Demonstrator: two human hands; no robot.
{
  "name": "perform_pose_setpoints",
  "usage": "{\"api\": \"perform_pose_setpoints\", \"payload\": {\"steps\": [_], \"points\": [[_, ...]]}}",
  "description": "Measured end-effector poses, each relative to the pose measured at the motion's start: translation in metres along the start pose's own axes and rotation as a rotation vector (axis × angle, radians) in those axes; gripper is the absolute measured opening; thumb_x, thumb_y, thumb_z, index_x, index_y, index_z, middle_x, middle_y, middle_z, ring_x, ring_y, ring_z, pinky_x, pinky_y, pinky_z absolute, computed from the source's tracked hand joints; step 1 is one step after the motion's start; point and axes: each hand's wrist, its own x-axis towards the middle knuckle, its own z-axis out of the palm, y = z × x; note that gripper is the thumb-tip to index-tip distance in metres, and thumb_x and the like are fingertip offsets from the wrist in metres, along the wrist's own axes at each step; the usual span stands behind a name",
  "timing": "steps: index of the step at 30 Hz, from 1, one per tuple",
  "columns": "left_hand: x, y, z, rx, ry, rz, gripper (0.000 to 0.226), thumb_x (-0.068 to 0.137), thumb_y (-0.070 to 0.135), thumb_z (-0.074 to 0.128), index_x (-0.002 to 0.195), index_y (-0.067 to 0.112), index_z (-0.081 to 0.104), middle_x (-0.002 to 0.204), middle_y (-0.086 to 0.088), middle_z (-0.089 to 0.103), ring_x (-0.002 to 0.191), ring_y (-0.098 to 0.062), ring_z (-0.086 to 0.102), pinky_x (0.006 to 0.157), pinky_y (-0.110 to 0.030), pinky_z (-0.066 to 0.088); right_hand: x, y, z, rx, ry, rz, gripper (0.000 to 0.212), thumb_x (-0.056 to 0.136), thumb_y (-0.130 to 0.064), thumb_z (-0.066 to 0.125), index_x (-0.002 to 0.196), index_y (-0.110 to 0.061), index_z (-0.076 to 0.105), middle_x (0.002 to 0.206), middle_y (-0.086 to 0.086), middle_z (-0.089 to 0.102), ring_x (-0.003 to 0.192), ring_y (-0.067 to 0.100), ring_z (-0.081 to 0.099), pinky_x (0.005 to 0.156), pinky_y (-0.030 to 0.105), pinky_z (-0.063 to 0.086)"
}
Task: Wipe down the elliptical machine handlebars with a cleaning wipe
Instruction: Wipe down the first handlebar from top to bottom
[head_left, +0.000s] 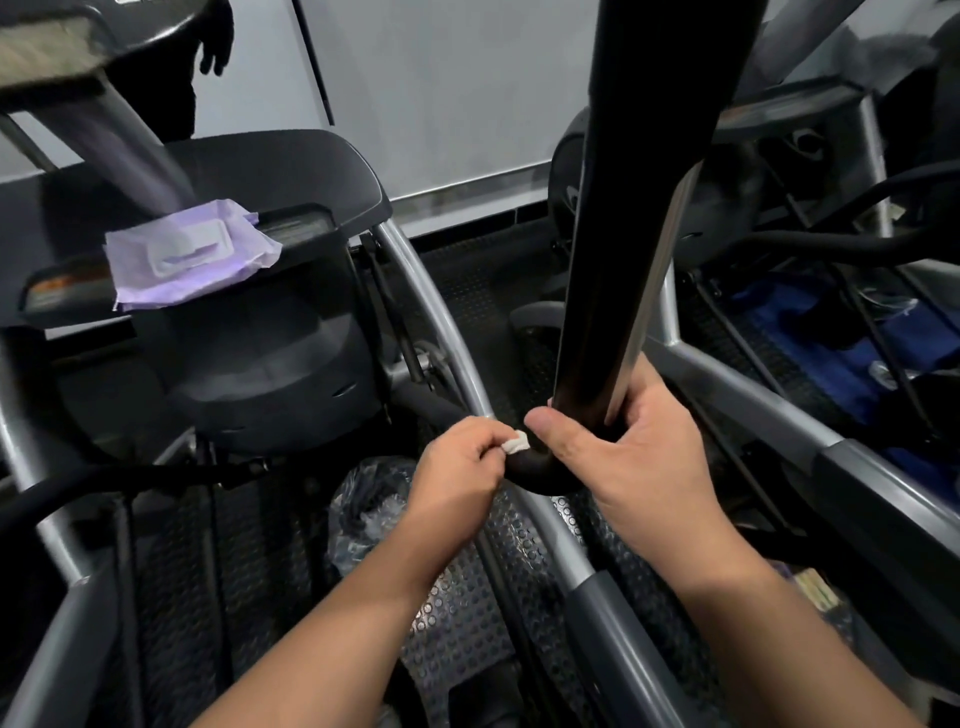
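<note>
Running off the top edge of the frame, black handlebar (649, 182) cut off above, silver strip down its right side, lower end curving left at frame centre and partly covered by the right hand. Grey elliptical frame rails (431, 312) sweeping from centre toward the lower right, ends lost under the forearms. Dark console shelf (291, 171) in the upper left, blurred along its near edge. Lower centre, crinkled plastic bag (363, 499) on the studded floor, contents impossible to make out. Purple wipe pack (192, 260) lying flat on the shelf, well apart from both hands. Right hand (623, 457) wrapped round the bar's lower end, thumb pressed across the front, fingers hidden behind the tube. Left hand (457, 467) just left of it, fingers pressed together, pinching a small white cleaning wipe (516, 443); only a crumpled corner showing, the rest hidden in the grip. Wipe touching the black curve just beside the right thumb tip
</note>
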Motion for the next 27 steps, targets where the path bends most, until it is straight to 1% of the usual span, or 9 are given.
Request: {"api": "perform_pose_setpoints", "payload": {"steps": [6,9,12,15,17,20,21,24,27], "points": [[0.002,-0.004,0.002,0.036,-0.032,0.076,0.053,0.086,-0.008,0.058,0.070,0.043,0.064,0.081,0.025,0.062,0.084,0.005,0.060,0.078,-0.008,0.039,0.002,0.000,-0.001,-0.035,-0.013,-0.007,0.028,0.068,-0.049,0.078,0.085,-0.043,0.057,0.073,-0.015,0.064,0.070,0.006,0.064,0.068,0.033,0.053],[0.012,-0.010,-0.005,0.164,0.019,0.036,0.042,0.088,-0.002,0.058,0.077,0.038,0.062,0.091,0.023,0.057,0.092,-0.007,0.059,0.084,-0.018,0.042,0.001,-0.001,-0.003,-0.044,-0.026,-0.011,0.032,0.063,-0.058,0.074,0.087,-0.043,0.057,0.077,-0.013,0.066,0.072,0.007,0.066,0.069,0.035,0.055],[0.003,-0.004,0.004,0.150,-0.076,0.072,0.050,0.086,-0.001,0.056,0.071,0.046,0.059,0.091,0.027,0.056,0.088,0.002,0.056,0.080,-0.015,0.042,0.001,-0.001,-0.004,-0.025,-0.042,-0.006,0.029,0.068,-0.049,0.079,0.086,-0.043,0.058,0.075,-0.012,0.066,0.071,0.008,0.066,0.069,0.037,0.056],[0.009,-0.009,-0.001,0.128,0.012,0.033,0.044,0.086,-0.006,0.056,0.077,0.036,0.063,0.088,0.020,0.056,0.086,0.003,0.055,0.078,-0.004,0.036,0.001,-0.001,-0.005,-0.013,-0.046,-0.025,0.030,0.074,-0.035,0.085,0.084,-0.043,0.058,0.073,-0.014,0.067,0.069,0.005,0.065,0.067,0.033,0.053],[0.016,-0.008,-0.003,0.169,0.076,-0.023,0.037,0.085,-0.006,0.056,0.075,0.030,0.061,0.084,0.015,0.053,0.085,-0.007,0.054,0.077,-0.010,0.038,0.001,-0.001,-0.004,0.006,-0.058,-0.032,0.031,0.076,-0.032,0.085,0.084,-0.043,0.058,0.072,-0.015,0.067,0.068,0.004,0.065,0.067,0.030,0.051],[0.006,0.003,0.013,0.155,0.032,0.015,0.038,0.083,-0.002,0.058,0.069,0.033,0.058,0.082,0.014,0.052,0.089,-0.014,0.057,0.080,-0.027,0.045,0.001,-0.001,-0.003,0.034,-0.063,-0.020,0.030,0.075,-0.031,0.085,0.083,-0.042,0.058,0.070,-0.014,0.068,0.067,0.004,0.066,0.068,0.032,0.052],[0.001,0.007,0.015,0.114,0.018,0.016,0.042,0.083,-0.002,0.058,0.067,0.036,0.054,0.081,0.013,0.053,0.087,-0.010,0.057,0.079,-0.026,0.044,0.001,-0.001,-0.003,0.044,-0.063,-0.014,0.030,0.074,-0.031,0.085,0.083,-0.041,0.058,0.070,-0.014,0.068,0.067,0.004,0.066,0.068,0.031,0.052],[0.011,-0.001,0.004,0.090,0.089,-0.075,0.042,0.085,-0.005,0.060,0.068,0.034,0.054,0.080,0.014,0.050,0.076,0.007,0.052,0.070,-0.006,0.034,0.001,-0.001,-0.003,0.057,-0.075,-0.025,0.030,0.075,-0.029,0.084,0.084,-0.041,0.058,0.073,-0.015,0.069,0.068,0.003,0.067,0.068,0.028,0.051],[0.017,0.001,-0.001,0.138,0.065,-0.101,0.037,0.085,-0.004,0.059,0.070,0.029,0.054,0.080,0.014,0.047,0.073,0.003,0.048,0.068,-0.001,0.033,0.000,-0.001,-0.003,0.055,-0.090,-0.034,0.032,0.079,-0.026,0.084,0.084,-0.042,0.057,0.072,-0.017,0.068,0.070,0.002,0.067,0.069,0.028,0.051]]}}
